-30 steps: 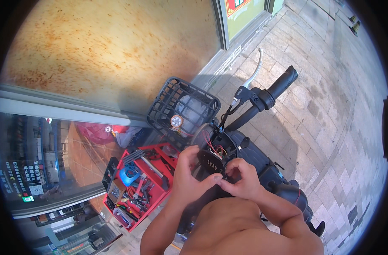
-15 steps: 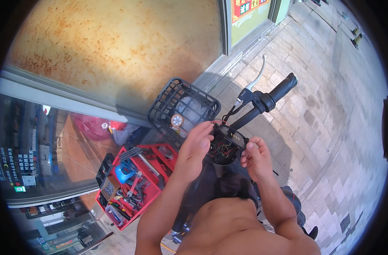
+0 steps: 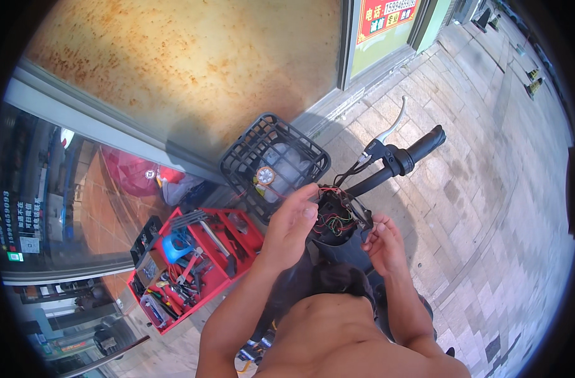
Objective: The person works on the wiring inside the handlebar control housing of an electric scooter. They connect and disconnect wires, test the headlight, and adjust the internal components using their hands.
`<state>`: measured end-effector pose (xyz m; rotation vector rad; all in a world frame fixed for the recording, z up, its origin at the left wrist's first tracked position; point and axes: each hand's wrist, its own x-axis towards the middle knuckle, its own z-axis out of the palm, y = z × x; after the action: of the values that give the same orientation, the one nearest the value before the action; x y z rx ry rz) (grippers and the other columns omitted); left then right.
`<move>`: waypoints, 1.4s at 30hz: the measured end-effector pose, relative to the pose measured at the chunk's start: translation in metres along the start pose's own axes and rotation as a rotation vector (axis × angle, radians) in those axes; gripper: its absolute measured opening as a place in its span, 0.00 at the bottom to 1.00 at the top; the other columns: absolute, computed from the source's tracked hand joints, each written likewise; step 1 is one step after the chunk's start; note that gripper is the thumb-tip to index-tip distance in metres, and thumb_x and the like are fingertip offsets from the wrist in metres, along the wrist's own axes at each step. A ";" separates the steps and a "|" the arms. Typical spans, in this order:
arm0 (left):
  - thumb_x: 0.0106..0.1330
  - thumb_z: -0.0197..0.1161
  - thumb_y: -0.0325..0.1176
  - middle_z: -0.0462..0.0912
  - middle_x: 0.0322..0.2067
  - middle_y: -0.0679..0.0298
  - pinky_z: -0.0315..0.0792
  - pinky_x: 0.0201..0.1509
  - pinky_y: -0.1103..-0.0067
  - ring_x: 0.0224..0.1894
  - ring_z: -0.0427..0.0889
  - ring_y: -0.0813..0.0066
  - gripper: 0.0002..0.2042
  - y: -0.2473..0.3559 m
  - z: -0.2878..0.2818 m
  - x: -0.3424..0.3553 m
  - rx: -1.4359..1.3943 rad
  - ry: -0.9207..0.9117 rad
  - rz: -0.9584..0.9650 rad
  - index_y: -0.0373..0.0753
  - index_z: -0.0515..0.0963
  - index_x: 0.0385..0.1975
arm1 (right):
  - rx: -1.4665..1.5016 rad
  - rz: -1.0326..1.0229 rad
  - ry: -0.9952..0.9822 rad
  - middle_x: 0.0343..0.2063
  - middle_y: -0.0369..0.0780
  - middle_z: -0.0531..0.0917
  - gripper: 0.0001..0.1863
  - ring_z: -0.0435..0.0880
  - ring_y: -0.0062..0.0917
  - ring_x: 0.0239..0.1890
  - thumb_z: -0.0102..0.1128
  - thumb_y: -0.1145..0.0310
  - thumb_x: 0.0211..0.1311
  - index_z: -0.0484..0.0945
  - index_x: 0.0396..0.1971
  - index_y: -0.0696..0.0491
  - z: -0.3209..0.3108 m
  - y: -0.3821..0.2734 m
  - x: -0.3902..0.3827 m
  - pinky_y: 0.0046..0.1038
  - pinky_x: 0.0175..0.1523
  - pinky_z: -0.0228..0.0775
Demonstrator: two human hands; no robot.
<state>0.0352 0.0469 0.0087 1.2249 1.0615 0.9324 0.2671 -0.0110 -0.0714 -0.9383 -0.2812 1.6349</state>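
Note:
In front of me is a round black housing (image 3: 328, 238) at the middle of the handlebar, its top uncovered and full of thin coloured wires (image 3: 338, 222). My left hand (image 3: 288, 228) is at the housing's left rim, fingers stretched out and thumb apart, close to red wires. Its far fingers are partly hidden. On the other side my right hand (image 3: 385, 244) pinches the edge of a dark cover (image 3: 362, 214), which stands tilted up along the housing's right side. A black grip (image 3: 424, 143) and a silver brake lever (image 3: 396, 121) extend to the far right.
Beyond the housing is a black basket (image 3: 275, 126) holding plastic bags and a round lamp-like part (image 3: 265, 176). A red toolbox (image 3: 219, 277) with hand tools lies at left. Glass shopfront panels (image 3: 193, 69) run along the left; paving (image 3: 489, 208) spreads right.
The cover has tipped more upright to the right, its face turned edge-on, baring more wires. My right hand has moved slightly right and down with it. The whole view has shifted a little.

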 end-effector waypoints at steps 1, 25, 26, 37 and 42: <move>0.75 0.50 0.46 0.71 0.63 0.54 0.69 0.57 0.74 0.55 0.74 0.71 0.25 0.001 -0.003 -0.003 0.012 0.019 0.009 0.35 0.66 0.65 | -0.006 0.000 -0.002 0.26 0.35 0.80 0.12 0.82 0.21 0.27 0.55 0.64 0.70 0.71 0.48 0.52 -0.003 0.002 0.000 0.24 0.30 0.76; 0.73 0.55 0.40 0.78 0.53 0.58 0.72 0.54 0.77 0.50 0.78 0.74 0.19 -0.058 -0.108 -0.182 0.086 0.835 -0.030 0.33 0.72 0.56 | -0.603 -0.350 0.007 0.39 0.33 0.71 0.26 0.74 0.13 0.36 0.69 0.78 0.56 0.65 0.50 0.53 -0.021 0.036 -0.013 0.16 0.41 0.70; 0.74 0.54 0.39 0.78 0.54 0.57 0.73 0.53 0.77 0.49 0.79 0.74 0.18 -0.071 -0.110 -0.194 0.059 0.892 -0.040 0.34 0.72 0.56 | -0.608 -0.349 0.006 0.39 0.33 0.71 0.26 0.74 0.13 0.36 0.69 0.78 0.56 0.65 0.50 0.53 -0.020 0.036 -0.013 0.16 0.40 0.70; 0.72 0.58 0.39 0.81 0.39 0.67 0.75 0.43 0.81 0.37 0.80 0.80 0.12 -0.191 -0.068 -0.275 -0.117 1.114 -0.445 0.38 0.77 0.47 | -0.781 -0.435 0.141 0.30 0.31 0.76 0.12 0.73 0.11 0.29 0.65 0.75 0.63 0.72 0.42 0.55 -0.005 0.024 -0.001 0.15 0.34 0.66; 0.71 0.58 0.40 0.79 0.36 0.64 0.73 0.37 0.79 0.36 0.78 0.76 0.15 -0.283 -0.035 -0.311 0.188 0.782 -0.504 0.34 0.76 0.45 | -0.826 -0.471 0.148 0.27 0.31 0.78 0.09 0.75 0.12 0.29 0.65 0.73 0.64 0.74 0.39 0.56 -0.003 0.009 0.003 0.15 0.35 0.67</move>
<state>-0.0808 -0.2767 -0.2360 0.6572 2.0036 0.9329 0.2623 -0.0123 -0.0804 -1.4580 -1.0406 0.9878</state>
